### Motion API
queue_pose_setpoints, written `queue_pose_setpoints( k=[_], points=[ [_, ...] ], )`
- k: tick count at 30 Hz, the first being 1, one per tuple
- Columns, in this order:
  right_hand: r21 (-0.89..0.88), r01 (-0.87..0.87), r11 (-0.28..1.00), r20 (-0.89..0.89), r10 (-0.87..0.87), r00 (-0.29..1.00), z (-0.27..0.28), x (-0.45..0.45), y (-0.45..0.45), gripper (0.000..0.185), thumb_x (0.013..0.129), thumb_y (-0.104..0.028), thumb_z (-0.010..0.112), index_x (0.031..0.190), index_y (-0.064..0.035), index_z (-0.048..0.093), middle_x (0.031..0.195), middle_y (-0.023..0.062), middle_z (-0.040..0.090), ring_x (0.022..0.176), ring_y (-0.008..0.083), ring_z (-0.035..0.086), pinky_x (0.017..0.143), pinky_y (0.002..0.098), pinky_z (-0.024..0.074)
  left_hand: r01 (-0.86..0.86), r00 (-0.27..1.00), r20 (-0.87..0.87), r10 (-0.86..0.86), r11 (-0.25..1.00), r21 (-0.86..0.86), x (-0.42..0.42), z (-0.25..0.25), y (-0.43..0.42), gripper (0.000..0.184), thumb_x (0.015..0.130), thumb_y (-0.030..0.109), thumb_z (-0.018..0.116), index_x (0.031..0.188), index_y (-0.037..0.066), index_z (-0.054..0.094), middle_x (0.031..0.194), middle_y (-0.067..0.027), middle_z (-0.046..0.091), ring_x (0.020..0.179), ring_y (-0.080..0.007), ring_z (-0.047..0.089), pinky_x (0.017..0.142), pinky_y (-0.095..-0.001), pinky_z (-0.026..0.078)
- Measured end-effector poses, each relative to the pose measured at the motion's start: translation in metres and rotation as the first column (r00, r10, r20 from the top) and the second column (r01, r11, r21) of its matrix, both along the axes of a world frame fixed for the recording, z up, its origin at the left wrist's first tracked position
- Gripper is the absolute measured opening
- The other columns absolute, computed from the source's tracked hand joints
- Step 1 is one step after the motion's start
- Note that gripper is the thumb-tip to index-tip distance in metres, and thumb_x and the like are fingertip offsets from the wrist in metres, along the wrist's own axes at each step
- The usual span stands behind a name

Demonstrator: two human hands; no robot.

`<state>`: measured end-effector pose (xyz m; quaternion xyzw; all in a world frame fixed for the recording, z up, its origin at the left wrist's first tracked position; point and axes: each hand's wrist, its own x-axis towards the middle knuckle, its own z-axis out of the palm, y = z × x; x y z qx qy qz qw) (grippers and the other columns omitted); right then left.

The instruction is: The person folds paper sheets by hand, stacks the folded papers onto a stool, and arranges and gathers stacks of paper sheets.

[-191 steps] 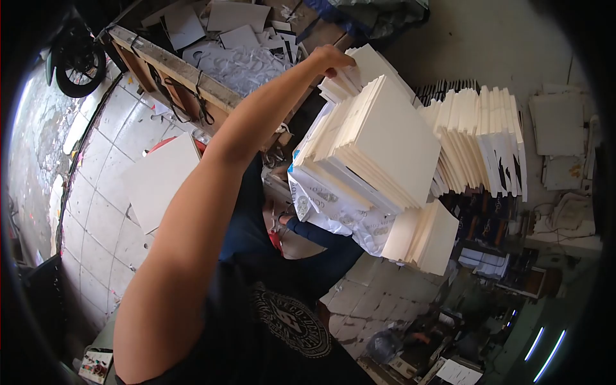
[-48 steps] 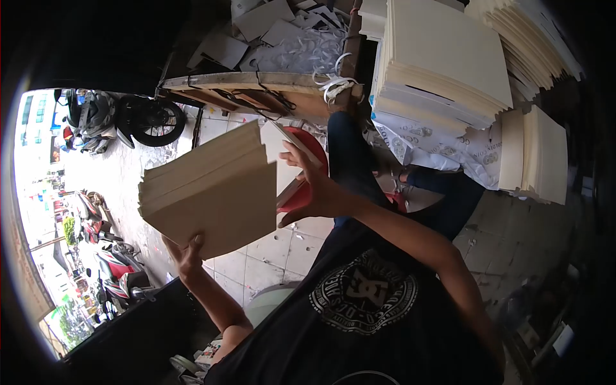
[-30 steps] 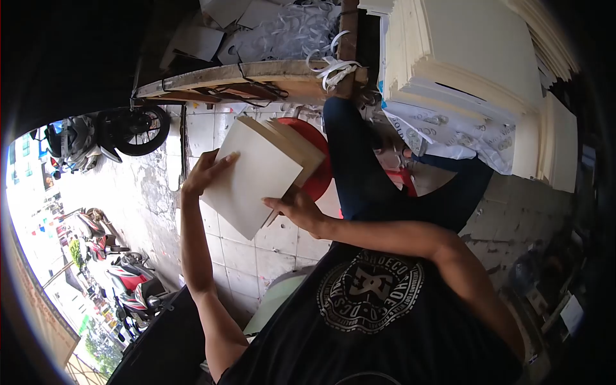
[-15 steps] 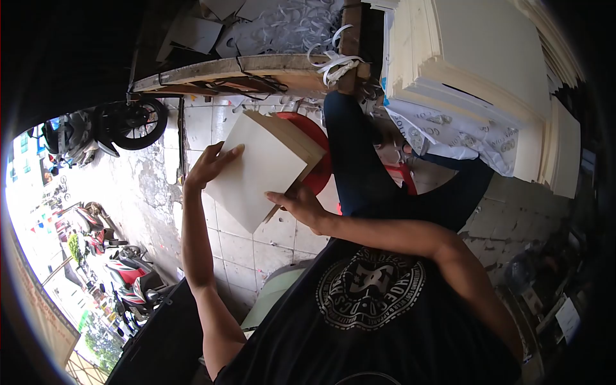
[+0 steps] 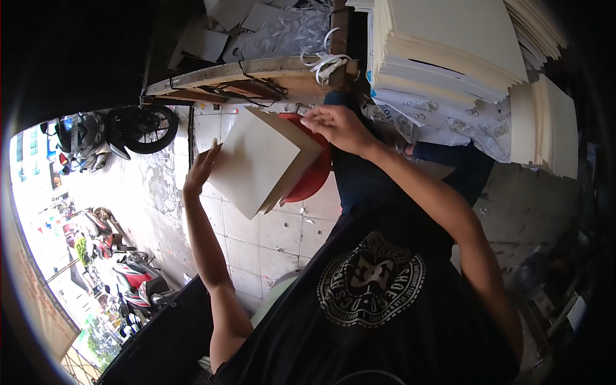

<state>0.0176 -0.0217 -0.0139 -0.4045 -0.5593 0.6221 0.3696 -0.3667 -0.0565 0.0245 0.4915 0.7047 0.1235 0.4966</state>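
Observation:
A thick stack of cream paper sheets [image 5: 256, 163] rests tilted over a round red stool [image 5: 312, 183], whose edge shows at the right of the stack. My left hand [image 5: 203, 170] is at the stack's left edge, fingers stretched out and seemingly touching it, not wrapped around it. Beyond the stack's upper right side hovers my right hand [image 5: 339, 128], off the paper, with fingers extended and holding nothing. Part of the stool is hidden under the sheets.
Taller piles of cream sheets [image 5: 455, 38] stand at upper right above printed white wrapping [image 5: 443, 122]. A wooden-edged bin [image 5: 224, 72] holds white paper strips [image 5: 282, 35]. Tiled floor [image 5: 279, 237] lies below; a parked motorcycle [image 5: 144, 128] is at left.
My right hand has let go of the stack's near corner and moved up and away from me. My left hand has slid off the top sheet to the side edge.

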Motion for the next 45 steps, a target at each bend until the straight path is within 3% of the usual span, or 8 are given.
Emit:
queue_pose_setpoints(
  k=[4, 10, 16, 27, 32, 37, 41, 45],
  points=[
    [0.034, -0.139, 0.990, 0.108, 0.135, 0.985, -0.026, -0.022, 0.037, 0.045, 0.091, -0.042, 0.061, 0.111, -0.0014, 0.066, 0.105, 0.0154, 0.070, 0.100, 0.0240, 0.067, 0.089, 0.0312, 0.0490, -0.667, 0.739, 0.317, 0.594, 0.711, 0.223, -0.013, -0.017, -0.076, 0.085, 0.094, 0.067, 0.034, 0.147, 0.001, 0.027, 0.149, -0.0142, 0.036, 0.141, -0.0276, 0.028, 0.115, -0.0439, 0.022],
    [-0.138, -0.260, 0.956, 0.185, 0.283, 0.941, 0.001, -0.048, 0.021, 0.073, 0.092, -0.066, 0.039, 0.133, -0.0080, 0.053, 0.120, 0.0155, 0.062, 0.117, 0.0268, 0.056, 0.100, 0.0337, 0.0401, -0.756, 0.048, 0.613, 0.789, 0.430, -0.494, 0.044, -0.036, -0.157, 0.095, 0.089, 0.069, 0.040, 0.143, -0.008, 0.027, 0.150, -0.0224, 0.031, 0.139, -0.0299, 0.031, 0.116, -0.0469, 0.017],
    [-0.043, -0.301, 0.953, 0.354, 0.296, 0.887, -0.013, -0.071, 0.003, 0.070, 0.095, -0.064, 0.036, 0.130, -0.0050, 0.051, 0.084, 0.0153, 0.068, 0.086, 0.0228, 0.066, 0.079, 0.0318, 0.0470, -0.636, 0.464, 0.694, 0.551, 0.753, -0.172, 0.077, -0.025, -0.150, 0.067, 0.102, 0.048, 0.028, 0.136, -0.008, 0.039, 0.135, -0.0173, 0.052, 0.130, -0.0203, 0.044, 0.119, -0.0409, 0.008],
    [-0.080, -0.513, 0.855, 0.294, 0.512, 0.807, 0.006, -0.051, 0.009, 0.082, 0.093, -0.064, 0.039, 0.146, -0.0013, 0.029, 0.132, 0.0262, 0.051, 0.125, 0.0368, 0.047, 0.106, 0.0389, 0.0342, -0.648, 0.646, 0.613, 0.454, 0.751, 0.126, 0.045, -0.070, -0.162, 0.074, 0.095, 0.061, 0.034, 0.139, 0.001, 0.038, 0.125, -0.0108, 0.058, 0.124, -0.0241, 0.050, 0.117, -0.0475, 0.008],
    [-0.096, -0.280, 0.955, 0.004, 0.282, 0.959, -0.012, 0.022, -0.029, 0.073, 0.097, -0.043, 0.051, 0.146, 0.0049, 0.025, 0.143, 0.0257, 0.041, 0.132, 0.0301, 0.043, 0.108, 0.0327, 0.0334, -0.732, 0.545, 0.263, 0.796, 0.299, 0.612, 0.046, 0.046, -0.068, 0.075, 0.096, 0.060, 0.034, 0.149, 0.008, 0.027, 0.152, -0.0130, 0.030, 0.138, -0.0282, 0.033, 0.114, -0.0460, 0.022],
    [-0.358, -0.253, 0.899, 0.065, 0.295, 0.953, 0.010, 0.160, -0.080, 0.053, 0.100, -0.023, 0.051, 0.142, 0.0039, 0.035, 0.135, 0.0182, 0.053, 0.123, 0.0186, 0.051, 0.104, 0.0278, 0.0358, -0.308, 0.951, 0.261, 0.166, 0.438, 0.845, 0.178, 0.153, 0.136, 0.051, 0.095, 0.043, 0.048, 0.123, 0.001, 0.052, 0.121, -0.0132, 0.057, 0.114, -0.0242, 0.053, 0.091, -0.0402, 0.043],
    [-0.349, -0.028, 0.937, 0.183, 0.098, 0.978, 0.042, 0.195, -0.114, 0.053, 0.101, -0.027, 0.049, 0.143, 0.0003, 0.036, 0.132, 0.0152, 0.057, 0.119, 0.0201, 0.054, 0.102, 0.0311, 0.0368, 0.150, 0.984, 0.020, -0.178, 0.878, 0.454, 0.289, 0.093, 0.308, 0.045, 0.093, 0.036, 0.061, 0.115, -0.003, 0.058, 0.109, -0.0163, 0.066, 0.100, -0.0252, 0.064, 0.080, -0.0364, 0.052],
    [-0.365, 0.248, 0.897, 0.314, -0.132, 0.940, 0.047, 0.211, -0.145, 0.051, 0.102, -0.032, 0.044, 0.142, -0.0003, 0.039, 0.129, 0.0163, 0.058, 0.116, 0.0220, 0.057, 0.098, 0.0336, 0.0423, 0.039, 0.991, -0.133, 0.022, 0.900, 0.435, 0.365, -0.012, 0.381, 0.064, 0.077, 0.061, 0.065, 0.103, 0.003, 0.070, 0.112, -0.0214, 0.066, 0.103, -0.0358, 0.065, 0.089, -0.0418, 0.053]
  ],
)
